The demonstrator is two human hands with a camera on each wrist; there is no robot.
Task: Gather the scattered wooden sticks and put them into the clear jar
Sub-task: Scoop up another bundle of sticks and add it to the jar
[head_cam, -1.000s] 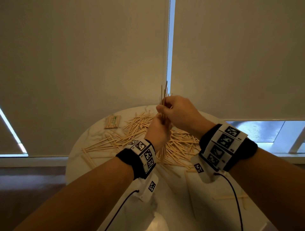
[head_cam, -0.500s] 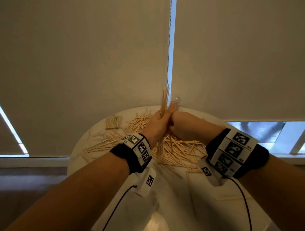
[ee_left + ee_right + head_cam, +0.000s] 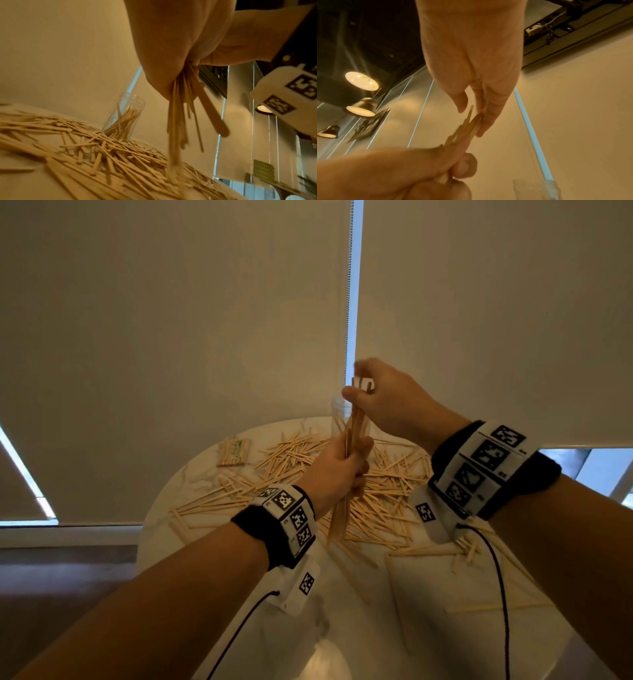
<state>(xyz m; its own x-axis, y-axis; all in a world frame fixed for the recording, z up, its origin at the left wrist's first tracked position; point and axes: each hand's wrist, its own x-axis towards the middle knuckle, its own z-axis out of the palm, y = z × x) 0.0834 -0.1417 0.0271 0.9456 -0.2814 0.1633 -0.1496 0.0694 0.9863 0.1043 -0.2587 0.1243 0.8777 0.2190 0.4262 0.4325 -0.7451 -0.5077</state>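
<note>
Left hand grips an upright bundle of thin pale wooden sticks in its fist | right hand pinches the bundle's top ends from above | clear plastic jar, partly filled with sticks, stands just behind the hands | loose wooden sticks lie scattered over the round white marble table.

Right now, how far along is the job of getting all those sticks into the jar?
Early days. Done: the clear jar already holds some sticks. In hand: the left hand grips a bundle of sticks while the right hand pinches its top end. Left: most scattered sticks still cover the table.
</note>
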